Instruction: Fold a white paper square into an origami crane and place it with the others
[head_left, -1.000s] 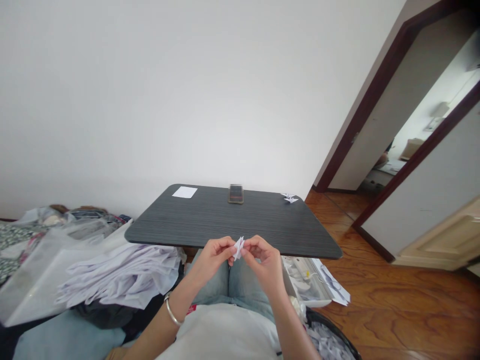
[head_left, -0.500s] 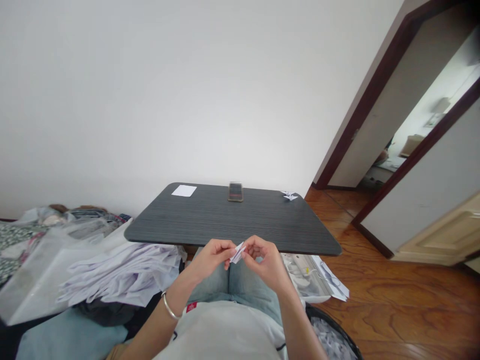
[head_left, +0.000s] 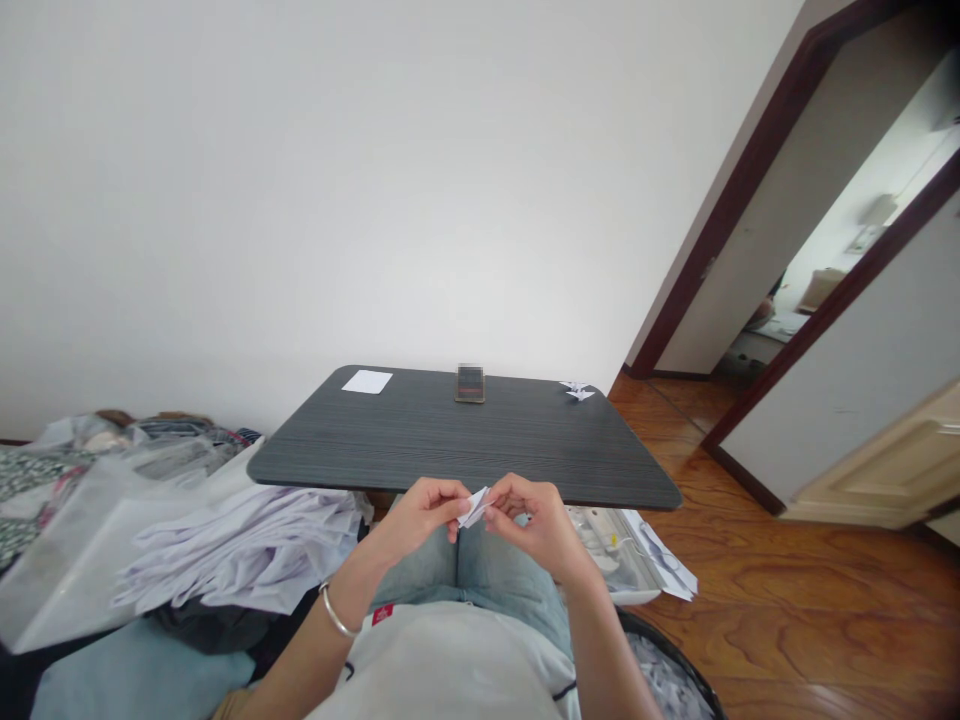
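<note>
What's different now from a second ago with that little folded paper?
The folded paper has tipped over from a steep, upright pose to a flatter slant, its upper end toward the right. The left hand and right hand both keep hold of it. The white sheet and phone stay put on the table.

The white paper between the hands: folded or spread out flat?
Folded: the white paper is a small, pointed shape pinched between the left hand and right hand.

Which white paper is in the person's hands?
The small folded piece pinched between left hand and right hand; the flat sheet and folded shapes lie on the dark table.
</note>
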